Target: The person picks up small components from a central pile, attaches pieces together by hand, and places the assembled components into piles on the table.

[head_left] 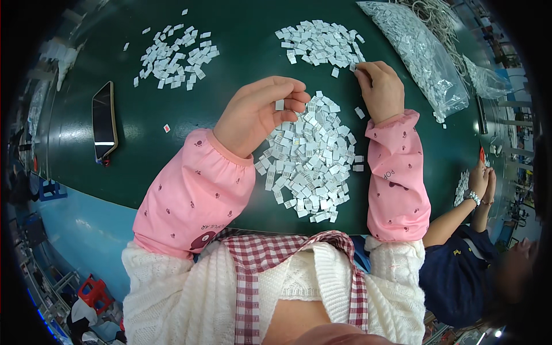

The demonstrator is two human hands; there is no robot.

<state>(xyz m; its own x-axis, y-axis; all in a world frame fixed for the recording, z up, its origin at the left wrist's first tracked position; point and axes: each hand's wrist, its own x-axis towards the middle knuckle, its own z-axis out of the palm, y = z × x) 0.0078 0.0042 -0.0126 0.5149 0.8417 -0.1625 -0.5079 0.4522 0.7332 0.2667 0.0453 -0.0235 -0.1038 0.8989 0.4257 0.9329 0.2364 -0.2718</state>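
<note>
A large heap of small white flat rectangular pieces [310,164], many marked with dark lines, lies on the dark green table in front of me. My left hand [259,109] is over the heap's upper left edge, its fingers curled inward. One white piece [280,104] shows inside that curl and seems held there. Farther right, my right hand [380,89] has thumb and fingertips pinched on a small white piece [353,66]. This pinch is at the lower right edge of a second pile [319,43]. Pink sleeve covers wrap both forearms.
A looser pile of white pieces [175,57] spreads at the far left. A phone [104,122] lies left, near a single red-marked piece [167,128]. A clear bag of pieces [417,52] and pale cords [443,23] occupy the far right. A co-worker's hands [480,181] are at the right.
</note>
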